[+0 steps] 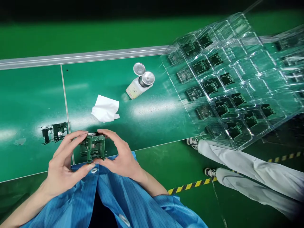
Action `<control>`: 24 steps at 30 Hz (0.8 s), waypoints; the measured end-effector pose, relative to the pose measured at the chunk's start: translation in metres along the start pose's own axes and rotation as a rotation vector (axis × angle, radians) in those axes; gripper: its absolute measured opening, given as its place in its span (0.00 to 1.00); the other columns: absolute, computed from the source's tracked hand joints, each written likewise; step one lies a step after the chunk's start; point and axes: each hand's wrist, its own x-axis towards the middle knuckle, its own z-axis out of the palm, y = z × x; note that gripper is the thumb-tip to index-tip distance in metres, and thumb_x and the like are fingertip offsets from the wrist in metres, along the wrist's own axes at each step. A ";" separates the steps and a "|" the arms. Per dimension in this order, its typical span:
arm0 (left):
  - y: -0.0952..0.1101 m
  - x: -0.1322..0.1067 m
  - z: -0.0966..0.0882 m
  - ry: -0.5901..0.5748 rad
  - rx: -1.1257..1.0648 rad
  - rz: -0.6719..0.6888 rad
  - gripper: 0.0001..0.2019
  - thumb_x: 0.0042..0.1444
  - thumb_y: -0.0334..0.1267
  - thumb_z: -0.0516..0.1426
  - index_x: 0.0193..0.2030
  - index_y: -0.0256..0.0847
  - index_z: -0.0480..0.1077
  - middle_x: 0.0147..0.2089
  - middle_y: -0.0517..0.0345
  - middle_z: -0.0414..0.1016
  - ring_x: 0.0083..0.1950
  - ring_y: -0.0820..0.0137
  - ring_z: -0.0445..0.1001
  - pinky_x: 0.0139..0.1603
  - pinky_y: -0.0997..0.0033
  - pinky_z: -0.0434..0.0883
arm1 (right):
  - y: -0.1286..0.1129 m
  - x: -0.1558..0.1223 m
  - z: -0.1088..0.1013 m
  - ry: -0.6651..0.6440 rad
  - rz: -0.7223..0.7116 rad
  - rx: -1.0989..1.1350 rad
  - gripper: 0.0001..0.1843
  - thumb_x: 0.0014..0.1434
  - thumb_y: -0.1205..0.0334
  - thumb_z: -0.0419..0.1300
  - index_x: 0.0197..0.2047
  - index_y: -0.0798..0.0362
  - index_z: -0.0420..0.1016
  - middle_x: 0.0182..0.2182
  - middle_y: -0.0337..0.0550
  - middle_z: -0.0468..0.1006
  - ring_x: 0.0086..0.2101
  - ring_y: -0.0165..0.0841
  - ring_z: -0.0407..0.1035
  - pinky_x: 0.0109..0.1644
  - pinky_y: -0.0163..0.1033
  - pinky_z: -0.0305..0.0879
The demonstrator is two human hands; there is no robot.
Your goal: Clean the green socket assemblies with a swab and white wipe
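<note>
A dark green, frame-like plastic part [96, 147] with slots and pale metal bits inside is held close to my body, over the table's near edge. My left hand [64, 161] grips its left side between thumb and fingers. On the other side, my right hand [121, 155] pinches the same part at top and bottom. Left of my hands, a similar dark green part [55, 132] lies on the green table. Beyond them rests a crumpled white wipe [105, 108]. A white bottle [137, 88] with a round metal top, its lid flipped up, stands farther right.
Clear plastic trays [258, 76] with compartments, stacked at the table's right end, hold several dark green parts. A metal rail [106, 56] edges the far side. At lower right show a person's legs in white trousers [239, 164], near yellow-black floor tape [190, 186].
</note>
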 end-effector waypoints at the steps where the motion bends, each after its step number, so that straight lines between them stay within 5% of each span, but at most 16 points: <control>1: 0.000 0.000 0.000 -0.006 -0.033 -0.005 0.30 0.52 0.31 0.65 0.62 0.48 0.66 0.59 0.48 0.67 0.60 0.59 0.68 0.55 0.64 0.74 | 0.000 -0.001 0.000 0.019 -0.029 -0.018 0.37 0.56 0.55 0.70 0.63 0.49 0.59 0.56 0.50 0.71 0.56 0.39 0.67 0.62 0.46 0.66; 15: -0.003 -0.001 0.003 -0.050 -0.193 -0.022 0.30 0.53 0.27 0.62 0.63 0.46 0.64 0.63 0.48 0.64 0.66 0.64 0.62 0.60 0.74 0.68 | 0.002 -0.001 0.000 0.073 -0.189 -0.135 0.32 0.63 0.51 0.63 0.64 0.54 0.58 0.56 0.57 0.70 0.58 0.41 0.65 0.62 0.51 0.65; 24: 0.004 0.009 0.002 -0.079 -0.157 -0.135 0.21 0.61 0.39 0.57 0.62 0.46 0.66 0.65 0.48 0.65 0.61 0.63 0.69 0.50 0.73 0.75 | 0.002 0.000 -0.002 0.061 -0.200 -0.180 0.31 0.63 0.53 0.63 0.63 0.53 0.57 0.55 0.57 0.70 0.57 0.42 0.65 0.61 0.52 0.67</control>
